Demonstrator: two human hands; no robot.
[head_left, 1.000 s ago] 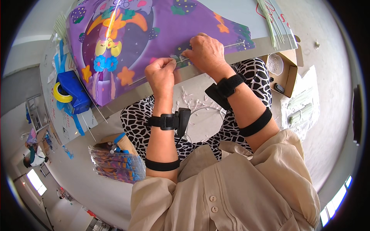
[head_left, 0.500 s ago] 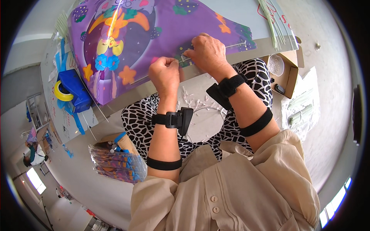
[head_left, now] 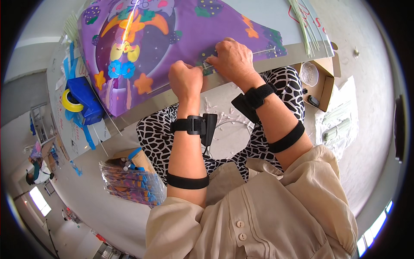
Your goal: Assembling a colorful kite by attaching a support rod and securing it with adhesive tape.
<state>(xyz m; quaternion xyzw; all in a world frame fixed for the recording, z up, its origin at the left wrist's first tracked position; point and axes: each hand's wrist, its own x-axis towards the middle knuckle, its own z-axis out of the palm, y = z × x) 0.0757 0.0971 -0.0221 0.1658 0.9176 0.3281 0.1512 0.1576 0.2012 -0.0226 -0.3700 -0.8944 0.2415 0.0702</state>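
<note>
A glossy purple printed sheet [head_left: 185, 26] with orange stars and cartoon figures lies spread before me. Along its near edge runs a thin white rod [head_left: 261, 52], with a small white fitting [head_left: 206, 65] between my hands. My left hand [head_left: 186, 80] is closed in a fist-like pinch at that edge, just left of the fitting; what its fingertips hold is hidden. My right hand [head_left: 234, 59] has its fingers closed over the rod, the thumb and forefinger beside the fitting.
A blue tape dispenser [head_left: 88, 101] with yellow tape stands at the left. Pale thin rods [head_left: 305, 30] lie at the far right. Beyond my right knee, a cardboard box [head_left: 325, 82] holds a white bowl [head_left: 308, 73] of small pieces. A clear bag [head_left: 133, 183] of printed goods sits low left.
My left hand has shifted slightly up and right, rolling so its knuckles face up more, nearer the fitting. The sheet has moved a little. My right hand stays almost still.
</note>
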